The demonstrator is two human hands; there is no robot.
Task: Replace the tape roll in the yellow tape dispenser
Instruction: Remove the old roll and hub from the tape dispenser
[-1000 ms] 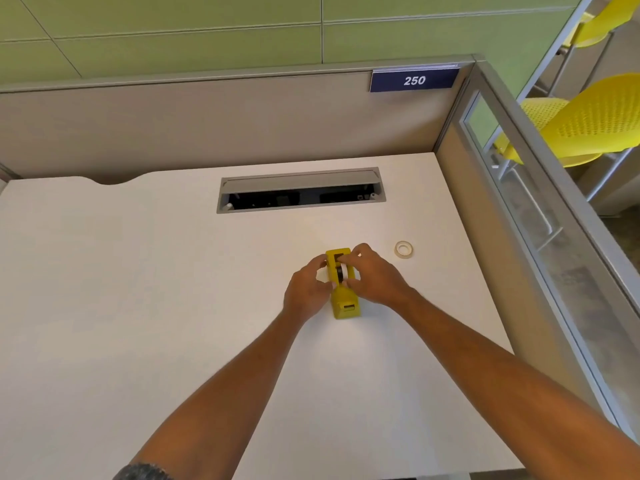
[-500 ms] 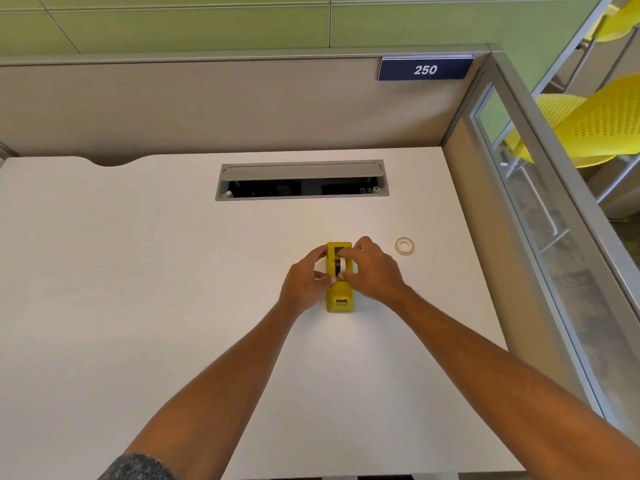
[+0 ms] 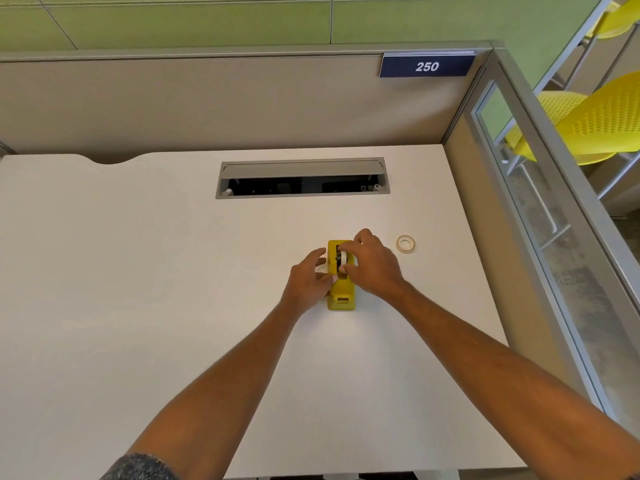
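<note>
The yellow tape dispenser [image 3: 341, 296] lies on the white desk [image 3: 138, 271], its cutter end towards me. A white tape roll [image 3: 343, 257] sits upright in its cradle beside a black hub. My right hand [image 3: 372, 265] pinches that roll between thumb and fingers from the right. My left hand [image 3: 310, 277] rests against the dispenser's left side, thumb on its body, fingers spread near the cradle. A second, thin clear tape roll [image 3: 405, 243] lies flat on the desk to the right of my right hand.
A grey cable slot [image 3: 301, 168] with its lid raised is set into the desk behind the dispenser. Beige partition panels [image 3: 207, 105] close the back and right sides. Yellow chairs [image 3: 595, 123] stand beyond the glass on the right.
My left-hand fingers have opened away from the roll and now lie spread beside the dispenser. My right hand keeps its pinch on the white roll in the cradle.
</note>
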